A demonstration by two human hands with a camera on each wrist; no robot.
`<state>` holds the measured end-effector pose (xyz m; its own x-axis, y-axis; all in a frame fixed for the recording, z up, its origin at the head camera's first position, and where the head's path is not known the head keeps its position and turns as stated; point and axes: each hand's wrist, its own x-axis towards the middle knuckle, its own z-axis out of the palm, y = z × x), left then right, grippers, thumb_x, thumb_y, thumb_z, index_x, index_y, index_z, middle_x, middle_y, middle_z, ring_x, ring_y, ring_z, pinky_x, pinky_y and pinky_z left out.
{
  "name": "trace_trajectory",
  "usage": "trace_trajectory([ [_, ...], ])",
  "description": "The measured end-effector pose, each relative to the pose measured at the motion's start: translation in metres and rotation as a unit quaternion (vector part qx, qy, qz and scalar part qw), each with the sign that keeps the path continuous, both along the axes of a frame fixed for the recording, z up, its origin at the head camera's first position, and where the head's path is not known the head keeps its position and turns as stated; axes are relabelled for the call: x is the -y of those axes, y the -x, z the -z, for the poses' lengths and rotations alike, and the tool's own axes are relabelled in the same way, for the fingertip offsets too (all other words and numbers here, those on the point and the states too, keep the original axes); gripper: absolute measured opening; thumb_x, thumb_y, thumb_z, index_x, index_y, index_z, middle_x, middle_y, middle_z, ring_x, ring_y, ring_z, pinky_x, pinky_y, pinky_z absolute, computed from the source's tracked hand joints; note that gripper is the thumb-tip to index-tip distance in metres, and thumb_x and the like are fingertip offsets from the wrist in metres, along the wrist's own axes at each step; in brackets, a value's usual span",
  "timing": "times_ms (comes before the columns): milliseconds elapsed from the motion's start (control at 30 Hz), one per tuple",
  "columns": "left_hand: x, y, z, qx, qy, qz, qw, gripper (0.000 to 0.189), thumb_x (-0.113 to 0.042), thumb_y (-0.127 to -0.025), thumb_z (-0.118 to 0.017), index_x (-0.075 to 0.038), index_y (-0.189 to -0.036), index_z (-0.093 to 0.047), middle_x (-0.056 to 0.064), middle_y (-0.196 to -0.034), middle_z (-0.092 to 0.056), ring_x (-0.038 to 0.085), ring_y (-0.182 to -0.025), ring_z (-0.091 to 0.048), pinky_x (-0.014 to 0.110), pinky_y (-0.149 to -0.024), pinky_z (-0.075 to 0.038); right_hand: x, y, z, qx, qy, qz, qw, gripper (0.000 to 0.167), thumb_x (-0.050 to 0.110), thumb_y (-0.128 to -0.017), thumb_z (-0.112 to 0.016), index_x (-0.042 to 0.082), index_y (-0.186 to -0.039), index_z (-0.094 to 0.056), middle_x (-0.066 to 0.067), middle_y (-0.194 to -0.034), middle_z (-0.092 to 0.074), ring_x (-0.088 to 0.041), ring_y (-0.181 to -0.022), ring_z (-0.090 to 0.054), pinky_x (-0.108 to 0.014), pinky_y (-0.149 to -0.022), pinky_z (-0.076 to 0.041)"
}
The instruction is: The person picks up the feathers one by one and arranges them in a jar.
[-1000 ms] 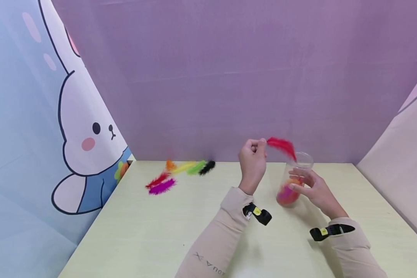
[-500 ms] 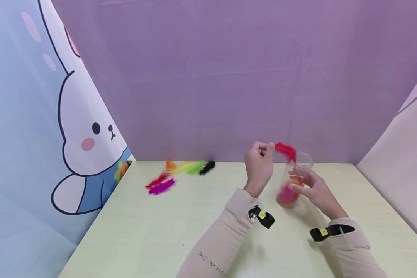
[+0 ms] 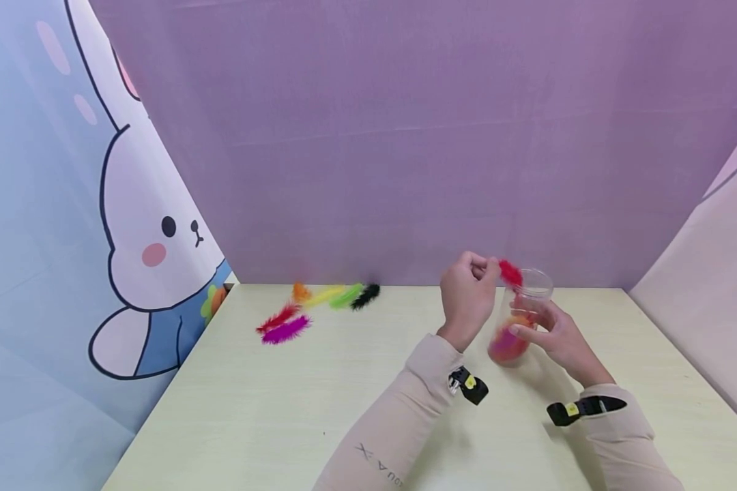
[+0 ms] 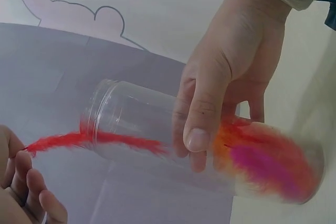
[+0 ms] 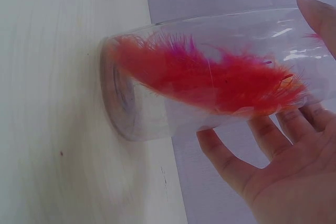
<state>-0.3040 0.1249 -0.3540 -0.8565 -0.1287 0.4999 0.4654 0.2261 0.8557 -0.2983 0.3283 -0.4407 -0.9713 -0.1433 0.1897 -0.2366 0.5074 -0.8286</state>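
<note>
My left hand (image 3: 469,299) pinches the quill end of a red feather (image 3: 510,274) between thumb and finger. The feather's fluffy end reaches through the mouth of a clear plastic jar (image 4: 142,109), as the left wrist view shows. Around the jar's side, my right hand (image 3: 561,339) curls its fingers and thumb, holding it slightly tilted with its base close to the table. Inside lie red, orange and magenta feathers (image 5: 210,80), bunched toward the bottom.
On the table (image 3: 270,409), toward the back left, lie a red feather (image 3: 279,318), a purple feather (image 3: 286,330), an orange feather (image 3: 301,293), a yellow feather (image 3: 324,296), a green feather (image 3: 347,296) and a black feather (image 3: 366,296). A purple backdrop (image 3: 405,150) rises behind.
My left hand has moved right and slightly down, bringing the red feather from above the jar's rim into its mouth. The right hand and the jar have stayed in place.
</note>
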Motion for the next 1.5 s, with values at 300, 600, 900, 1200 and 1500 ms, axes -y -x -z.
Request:
trace_trajectory([
  [300,-0.009,0.000,-0.003,-0.003,0.035,-0.020,0.9992,0.018,-0.028,-0.096,-0.069,-0.016,-0.083,-0.069,-0.010,-0.066,-0.061,-0.002,-0.056,-0.049,0.016,-0.054,-0.040,0.000,-0.002,-0.001,-0.005,0.008,-0.007,0.9999,0.065,0.037,-0.097,-0.071,0.015,-0.152,-0.044,0.013,-0.134,-0.060,0.006,-0.121,-0.052,-0.010,-0.093,-0.045],
  [600,-0.015,0.000,-0.004,0.005,0.079,-0.033,0.9963,0.017,-0.029,-0.095,-0.070,-0.019,-0.081,-0.068,-0.012,-0.065,-0.062,-0.003,-0.056,-0.050,0.015,-0.056,-0.039,-0.001,-0.003,-0.001,-0.002,0.018,0.001,0.9998,0.065,0.033,-0.097,-0.072,0.013,-0.151,-0.044,0.002,-0.138,-0.059,0.012,-0.115,-0.053,-0.010,-0.091,-0.047],
  [900,-0.018,-0.001,-0.006,0.008,0.117,-0.031,0.9925,0.018,-0.031,-0.096,-0.069,-0.022,-0.080,-0.067,-0.014,-0.065,-0.064,-0.005,-0.057,-0.051,0.014,-0.060,-0.039,-0.002,-0.003,-0.002,-0.001,0.006,0.005,1.0000,0.065,0.032,-0.097,-0.071,0.013,-0.152,-0.042,-0.013,-0.148,-0.052,-0.019,-0.131,-0.054,-0.013,-0.092,-0.046],
  [1200,-0.021,-0.001,-0.004,0.008,0.142,-0.030,0.9894,0.017,-0.032,-0.095,-0.069,-0.023,-0.081,-0.066,-0.017,-0.064,-0.060,-0.005,-0.060,-0.051,0.013,-0.063,-0.038,-0.001,-0.004,-0.002,0.001,0.001,0.008,1.0000,0.067,0.036,-0.097,-0.071,0.013,-0.152,-0.041,-0.013,-0.149,-0.051,-0.029,-0.134,-0.051,-0.014,-0.093,-0.045],
  [1500,-0.023,-0.002,-0.003,0.026,0.158,-0.038,0.9863,0.018,-0.035,-0.094,-0.068,-0.025,-0.080,-0.065,-0.017,-0.065,-0.059,-0.002,-0.062,-0.051,0.014,-0.060,-0.037,-0.001,-0.003,-0.003,0.003,-0.004,0.011,0.9999,0.065,0.038,-0.096,-0.072,0.015,-0.150,-0.044,-0.003,-0.145,-0.054,-0.014,-0.129,-0.053,-0.019,-0.095,-0.046],
])
